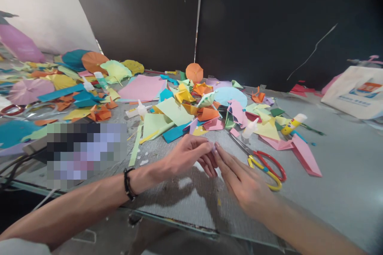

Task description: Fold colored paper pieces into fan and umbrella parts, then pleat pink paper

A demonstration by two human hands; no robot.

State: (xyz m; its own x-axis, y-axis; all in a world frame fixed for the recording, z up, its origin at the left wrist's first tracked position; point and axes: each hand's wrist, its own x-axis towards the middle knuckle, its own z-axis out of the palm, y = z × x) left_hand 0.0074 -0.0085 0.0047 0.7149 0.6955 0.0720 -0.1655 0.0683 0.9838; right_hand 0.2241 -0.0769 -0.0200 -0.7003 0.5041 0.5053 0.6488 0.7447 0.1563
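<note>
The left hand point(187, 155) pinches what seems a small lilac paper piece point(213, 148) at lower centre, half hidden by fingertips; the open, flat right hand point(243, 181) meets it; it should handle light and limp, best held by its edge; red-and-yellow-handled steel scissors point(265, 169) lie just right.

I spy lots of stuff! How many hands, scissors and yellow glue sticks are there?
Bare left hand and bare right hand: 2
Scissors with red and yellow loop handles: 1
Yellow glue stick with a white cap: 1
Total: 4
</note>
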